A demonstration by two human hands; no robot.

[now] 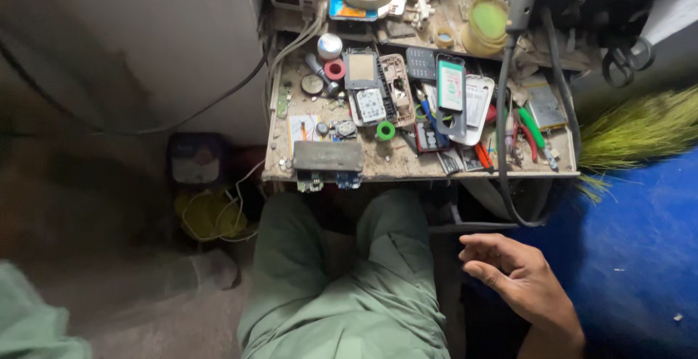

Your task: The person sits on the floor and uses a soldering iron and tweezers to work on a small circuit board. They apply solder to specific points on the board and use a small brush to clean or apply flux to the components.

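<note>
Your right hand (pixel 520 275) hangs open and empty at the lower right, fingers loosely spread just below a looping black cable (pixel 509 210), likely light and floppy, easiest gripped mid-loop under the cluttered counter (pixel 407 174); your left hand is out of view.

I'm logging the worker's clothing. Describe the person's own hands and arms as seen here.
Only the right hand shows, bare, with no glove, ring or watch, and the forearm is uncovered by any sleeve. A light green sleeve at the lower left seems to cover the left arm; that hand is out of view.
</note>
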